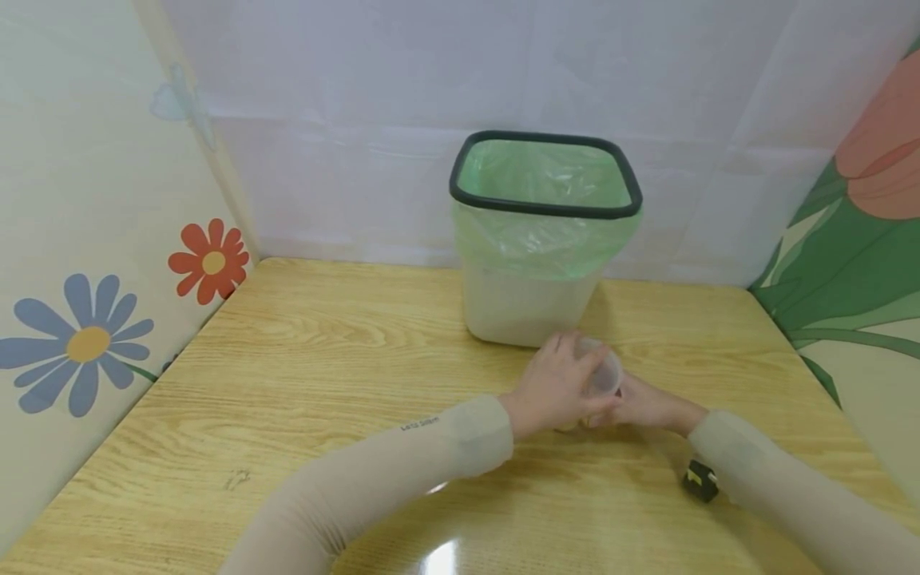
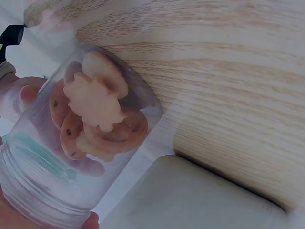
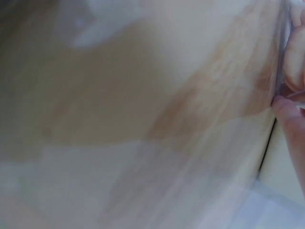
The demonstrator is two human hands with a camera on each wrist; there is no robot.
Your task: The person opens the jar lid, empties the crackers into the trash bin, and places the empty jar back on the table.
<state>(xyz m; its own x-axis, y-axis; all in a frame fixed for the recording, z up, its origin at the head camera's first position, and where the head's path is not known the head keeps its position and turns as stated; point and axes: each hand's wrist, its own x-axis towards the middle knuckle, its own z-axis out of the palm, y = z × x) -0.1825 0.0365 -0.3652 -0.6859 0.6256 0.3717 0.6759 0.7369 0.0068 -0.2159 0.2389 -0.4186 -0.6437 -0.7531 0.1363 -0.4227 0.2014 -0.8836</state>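
A clear jar (image 2: 100,176) with a threaded neck lies tilted between both hands, well above the table's front edge and before the bin. Several cookies (image 2: 95,102) sit inside it toward the base, some round and one with a scalloped edge. My left hand (image 1: 555,385) curls its thumb and fingers round the jar's neck end. From the other side my right hand (image 1: 642,402) holds the jar nearer its base; some of its fingers show through the clear wall in the left wrist view. A fingertip (image 3: 288,114) meets the jar's side in the right wrist view.
Just behind the hands stands a pale bin (image 1: 528,307) with a green liner (image 1: 535,243) and a black rim (image 1: 546,209). A small black device (image 1: 700,481) is at the right forearm. The wood-grain table (image 1: 345,343) backs onto a white sheet (image 1: 359,160).
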